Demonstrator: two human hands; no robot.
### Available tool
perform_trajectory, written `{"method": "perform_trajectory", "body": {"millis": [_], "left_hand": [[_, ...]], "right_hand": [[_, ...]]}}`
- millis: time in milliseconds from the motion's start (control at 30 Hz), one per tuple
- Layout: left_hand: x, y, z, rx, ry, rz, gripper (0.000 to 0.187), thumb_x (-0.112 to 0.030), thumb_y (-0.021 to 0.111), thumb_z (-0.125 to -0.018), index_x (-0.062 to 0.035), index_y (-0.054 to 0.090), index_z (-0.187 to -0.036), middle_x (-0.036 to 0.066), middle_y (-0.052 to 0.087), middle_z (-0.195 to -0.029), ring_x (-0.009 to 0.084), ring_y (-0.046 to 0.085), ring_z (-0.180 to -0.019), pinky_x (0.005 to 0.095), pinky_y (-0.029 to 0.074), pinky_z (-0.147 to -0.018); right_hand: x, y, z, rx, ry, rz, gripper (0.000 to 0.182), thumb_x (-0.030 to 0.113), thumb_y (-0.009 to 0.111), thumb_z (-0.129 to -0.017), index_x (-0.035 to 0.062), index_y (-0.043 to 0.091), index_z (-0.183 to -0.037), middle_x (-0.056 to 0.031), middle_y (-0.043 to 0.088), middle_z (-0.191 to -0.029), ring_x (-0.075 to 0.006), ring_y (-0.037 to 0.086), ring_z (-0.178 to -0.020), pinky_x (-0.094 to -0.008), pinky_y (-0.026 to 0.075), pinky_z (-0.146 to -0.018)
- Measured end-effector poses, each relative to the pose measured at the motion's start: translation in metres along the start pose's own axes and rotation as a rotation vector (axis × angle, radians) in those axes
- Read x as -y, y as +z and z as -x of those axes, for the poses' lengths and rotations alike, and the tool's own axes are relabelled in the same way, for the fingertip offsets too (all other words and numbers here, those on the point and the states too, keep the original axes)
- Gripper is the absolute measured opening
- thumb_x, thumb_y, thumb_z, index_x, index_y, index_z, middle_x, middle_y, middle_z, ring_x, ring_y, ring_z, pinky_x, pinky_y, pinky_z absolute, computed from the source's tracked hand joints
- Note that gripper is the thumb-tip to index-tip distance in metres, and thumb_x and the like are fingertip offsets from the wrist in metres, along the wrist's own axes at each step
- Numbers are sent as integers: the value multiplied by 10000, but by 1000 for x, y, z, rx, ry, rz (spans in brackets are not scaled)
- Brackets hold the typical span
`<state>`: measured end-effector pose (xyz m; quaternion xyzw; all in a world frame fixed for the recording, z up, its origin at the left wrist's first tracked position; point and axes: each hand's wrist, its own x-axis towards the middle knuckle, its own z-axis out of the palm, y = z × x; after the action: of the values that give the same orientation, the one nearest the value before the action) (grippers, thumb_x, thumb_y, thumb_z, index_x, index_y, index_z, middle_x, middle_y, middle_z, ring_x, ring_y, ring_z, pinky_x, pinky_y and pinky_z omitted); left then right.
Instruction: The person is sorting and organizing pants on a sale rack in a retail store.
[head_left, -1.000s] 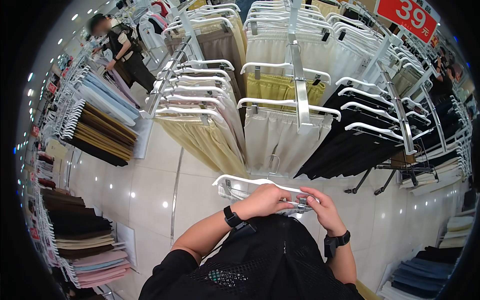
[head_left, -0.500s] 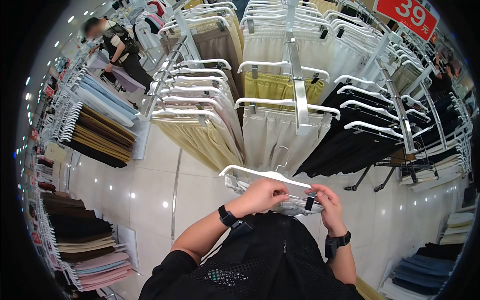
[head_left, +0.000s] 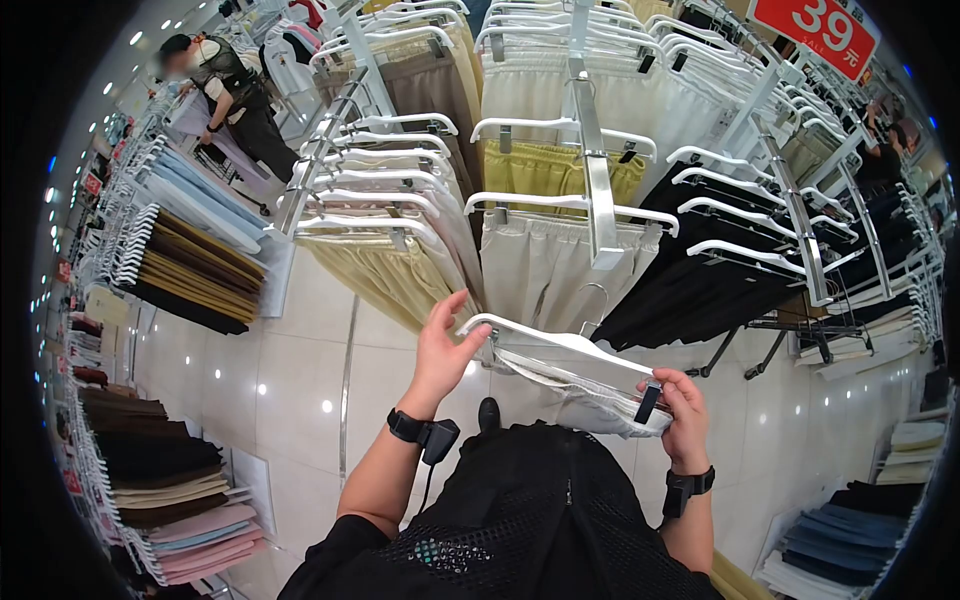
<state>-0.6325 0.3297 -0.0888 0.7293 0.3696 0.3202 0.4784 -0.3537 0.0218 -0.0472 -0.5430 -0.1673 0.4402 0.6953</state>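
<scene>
A white clip hanger [head_left: 570, 340] is held out in front of my body, its metal hook pointing away from me. Light grey-white pants [head_left: 590, 400] hang from it, the waistband caught by a black clip [head_left: 648, 402] near the right end. My right hand [head_left: 684, 415] pinches the hanger's right end beside that clip. At the opposite end, my left hand [head_left: 445, 350] has its fingers spread, the thumb right by the hanger's tip and left clip.
Ahead stands a rack with a central metal arm [head_left: 603, 215] carrying cream and yellow-green pants [head_left: 560, 175]. Black pants [head_left: 700, 270] hang on its right, pale yellow pants [head_left: 375, 270] on its left. A person [head_left: 235, 100] stands far left. A red price sign [head_left: 815, 35] is upper right.
My left hand has left the waistband, moved out to the hanger's left end and opened. The hanger has shifted right and tilted down toward my right hand, which keeps its hold.
</scene>
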Motion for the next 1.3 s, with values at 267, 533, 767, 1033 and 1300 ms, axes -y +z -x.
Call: {"method": "perform_trajectory", "body": {"millis": [267,533,767,1033,1300], "left_hand": [[8,6,5,164,-222,390,950,-171,929,-949,-22,393,-1719,136,649,-1496,200,639,-1340,376,541,-1123],[-6,-4,3,271,-302,605,967,-31,889,-952,-44,343,-1750,54,728,-1251,138,709,-1122,313,586,-994],[-6,-3,6,263,-263,547,982,-27,889,-948,-11,322,-1750,82,768,-1214,151,734,-1124,322,607,-972],[-7,-4,10,244,-256,513,1030,-70,935,-915,-21,335,-1751,77,781,-1198,132,735,-1068,311,607,-944],[-8,-5,17,225,-250,514,1062,-60,936,-910,-33,305,-1764,52,768,-1119,99,709,-953,278,594,-812]], "right_hand": [[0,-5,3,-62,-32,-37,306,141,530,-1156,-23,672,-1372,-217,797,-1156,-294,817,-992,-428,680,-928],[2,-6,7,-80,-65,-82,280,123,525,-1149,-23,672,-1338,-218,793,-1132,-293,806,-1025,-458,687,-955],[2,-6,8,-57,-78,-93,256,116,533,-1147,-18,682,-1307,-210,793,-1125,-288,804,-1016,-467,686,-967],[1,-6,8,-52,-76,-62,246,123,541,-1148,-9,687,-1295,-204,794,-1121,-281,800,-1004,-445,676,-954],[0,-3,10,-42,-85,-61,237,114,540,-1145,-9,690,-1282,-197,794,-1122,-283,800,-1005,-443,671,-965]]}}
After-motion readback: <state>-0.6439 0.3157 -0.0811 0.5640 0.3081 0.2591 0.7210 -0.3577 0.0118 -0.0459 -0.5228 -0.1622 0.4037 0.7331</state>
